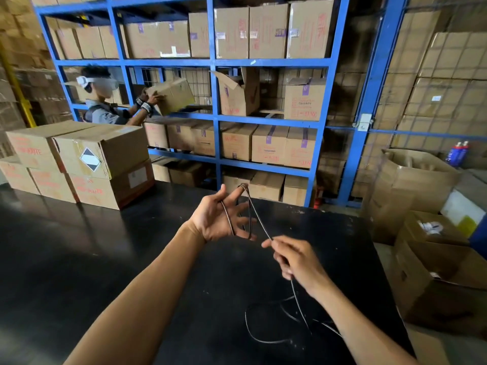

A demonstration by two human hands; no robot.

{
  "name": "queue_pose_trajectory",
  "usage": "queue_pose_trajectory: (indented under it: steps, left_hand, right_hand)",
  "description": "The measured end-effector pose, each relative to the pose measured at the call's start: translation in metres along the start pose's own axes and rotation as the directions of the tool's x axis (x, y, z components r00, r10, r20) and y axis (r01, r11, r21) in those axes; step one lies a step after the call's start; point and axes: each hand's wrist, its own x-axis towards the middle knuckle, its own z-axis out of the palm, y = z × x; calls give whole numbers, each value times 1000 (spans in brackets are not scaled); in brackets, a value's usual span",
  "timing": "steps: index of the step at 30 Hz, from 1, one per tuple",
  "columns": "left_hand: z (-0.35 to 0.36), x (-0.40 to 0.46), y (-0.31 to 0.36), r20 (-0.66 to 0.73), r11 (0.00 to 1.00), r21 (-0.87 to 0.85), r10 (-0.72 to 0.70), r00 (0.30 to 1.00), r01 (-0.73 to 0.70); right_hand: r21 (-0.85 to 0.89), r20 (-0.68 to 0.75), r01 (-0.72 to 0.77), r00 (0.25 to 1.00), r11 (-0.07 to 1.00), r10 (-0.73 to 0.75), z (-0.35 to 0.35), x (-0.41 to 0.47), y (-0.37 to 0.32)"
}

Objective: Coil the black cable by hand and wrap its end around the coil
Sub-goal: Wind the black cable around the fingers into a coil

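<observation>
Both hands are up over the table from where I'm watching: left hand (pixel 220 219) is spread wide, palm up, fingers splayed, with the black cable (pixel 257 218) looped around it, going over one raised fingertip and down across the palm, so it's acting as a spool more than gripping. Right hand (pixel 292 259) is closed in a pinch on the same cable just beside the left, and the strand between them runs taut. Below the right hand the rest of the cable drops to the table (pixel 79 259) and lies there in loose, messy curves near the bottom edge of my view. It's thin and slightly glossy, catching light in spots. The table is flat, black and shiny enough to reflect the stacked cardboard boxes (pixel 79 164) sitting on its far left corner. Behind it is a warehouse: tall blue metal shelving (pixel 216 114) packed with brown cartons, some open with flaps up. Another person (pixel 105 101) in a white headset is holding a box at the rack. More open cartons (pixel 434 272) sit on the floor to the right.
</observation>
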Motion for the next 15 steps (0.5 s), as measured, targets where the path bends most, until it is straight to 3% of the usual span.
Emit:
queue_pose_trajectory:
  steps: [4,7,12,15]
  left_hand:
    - [11,4,8,127,998,-33,64,990,-61]
    - [14,3,8,295,999,-20,44,954,-40]
    - [19,-13,2,527,991,68,-134,839,116]
    - [20,-25,-8,552,947,231,-317,771,224]
  right_hand:
    - [136,90,-56,995,989,44,18,-11,20]
    - [138,159,-125,982,983,103,23,-13,29]
    - [-199,106,-168,976,966,192,6,-4,31]
    - [-500,6,-160,982,851,188,-19,12,14]
